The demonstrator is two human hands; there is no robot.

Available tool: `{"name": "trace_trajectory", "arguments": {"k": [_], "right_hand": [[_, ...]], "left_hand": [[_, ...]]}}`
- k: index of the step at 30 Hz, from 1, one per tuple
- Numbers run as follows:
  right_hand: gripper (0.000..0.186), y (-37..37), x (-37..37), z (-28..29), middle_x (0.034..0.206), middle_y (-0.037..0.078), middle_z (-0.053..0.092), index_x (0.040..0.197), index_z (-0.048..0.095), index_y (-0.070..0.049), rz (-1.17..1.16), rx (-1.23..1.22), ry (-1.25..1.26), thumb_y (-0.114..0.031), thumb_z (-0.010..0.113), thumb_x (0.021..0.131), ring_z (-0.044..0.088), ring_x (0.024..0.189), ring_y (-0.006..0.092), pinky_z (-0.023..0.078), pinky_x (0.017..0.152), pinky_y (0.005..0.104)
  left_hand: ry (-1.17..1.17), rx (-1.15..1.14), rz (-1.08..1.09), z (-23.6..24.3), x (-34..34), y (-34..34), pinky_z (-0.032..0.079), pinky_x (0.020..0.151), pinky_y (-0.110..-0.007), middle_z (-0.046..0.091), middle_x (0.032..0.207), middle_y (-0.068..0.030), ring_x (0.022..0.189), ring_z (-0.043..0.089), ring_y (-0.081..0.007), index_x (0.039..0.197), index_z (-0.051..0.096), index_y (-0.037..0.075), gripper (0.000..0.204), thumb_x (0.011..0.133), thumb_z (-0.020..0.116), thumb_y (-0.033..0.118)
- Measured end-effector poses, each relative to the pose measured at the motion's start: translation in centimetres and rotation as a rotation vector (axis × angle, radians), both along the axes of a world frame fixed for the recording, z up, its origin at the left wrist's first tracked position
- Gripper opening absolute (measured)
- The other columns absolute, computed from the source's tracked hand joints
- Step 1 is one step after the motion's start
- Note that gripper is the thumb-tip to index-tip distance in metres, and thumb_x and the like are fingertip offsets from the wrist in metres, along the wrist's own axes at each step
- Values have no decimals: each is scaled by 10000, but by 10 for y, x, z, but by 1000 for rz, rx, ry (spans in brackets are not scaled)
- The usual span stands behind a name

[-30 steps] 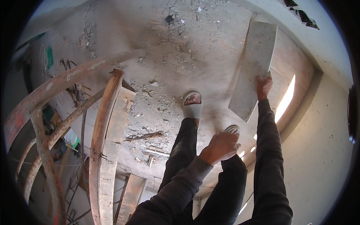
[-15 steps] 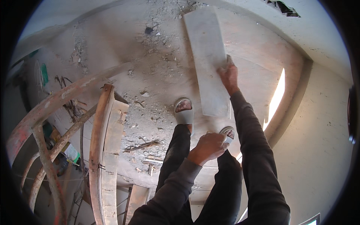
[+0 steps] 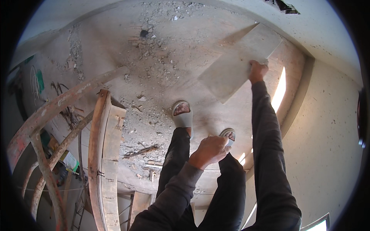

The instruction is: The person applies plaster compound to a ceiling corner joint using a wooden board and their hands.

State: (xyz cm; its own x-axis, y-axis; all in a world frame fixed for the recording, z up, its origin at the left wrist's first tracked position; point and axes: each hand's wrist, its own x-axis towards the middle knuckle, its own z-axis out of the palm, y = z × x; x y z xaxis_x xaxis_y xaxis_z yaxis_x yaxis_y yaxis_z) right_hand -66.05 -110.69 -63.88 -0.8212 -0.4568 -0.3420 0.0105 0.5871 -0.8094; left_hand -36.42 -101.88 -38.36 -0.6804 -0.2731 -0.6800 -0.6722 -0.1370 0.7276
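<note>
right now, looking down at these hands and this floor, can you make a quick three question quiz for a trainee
1. Which hand holds the flat, rectangular grey board by its edge?
2. True or false: the pale grey, open-toed slippers are unworn.
3. Fill in: the long, brown wooden beam stands to the ___ of the dark-trousered legs.

Key:
1. The right hand.
2. False; both are worn.
3. Left.

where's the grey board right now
In the head view, the grey board is up and right of centre, its right edge in the right hand, beyond the slippers and left of the bright light strip.
</note>
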Motion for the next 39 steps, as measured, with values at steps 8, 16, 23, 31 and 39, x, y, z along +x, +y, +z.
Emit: {"name": "trace_trajectory", "arguments": {"k": [8,16,23,31,39], "right_hand": [[506,-69,147,7,964,149,687,1138,571,74,-61,-100,-193,70,672,641,671,840,279,546,737,353],[740,-62,185,56,1027,200,679,1392,430,42,395,-139,-206,70,626,680,672,814,269,560,728,350],[658,-39,123,57,1041,188,667,1348,455,56,168,-174,-364,83,605,708,667,817,254,560,720,336],[540,-106,198,70,917,181,710,1170,613,43,526,-36,-230,-17,692,639,688,805,255,539,751,338],[428,-91,120,117,847,101,627,1076,620,46,979,48,-69,-123,601,684,569,767,188,460,720,304]], "left_hand": [[33,-58,-10,-1,-5,5,497,783,-482,658,767,-191,784,654,-402,952,629,25,232,896,602,249],[-2,-78,2,-2,1,14,488,802,-475,666,794,-202,823,659,-388,910,634,21,268,895,614,288],[-35,-5,-3,11,-1,1,489,792,-480,669,820,-201,825,663,-373,952,611,6,279,903,605,280],[24,-39,18,1,4,4,502,787,-482,669,802,-201,822,663,-380,1027,600,0,290,893,612,257],[0,4,27,-1,-1,1,508,791,-473,681,842,-217,833,671,-379,1002,630,-1,298,890,610,274]]}}
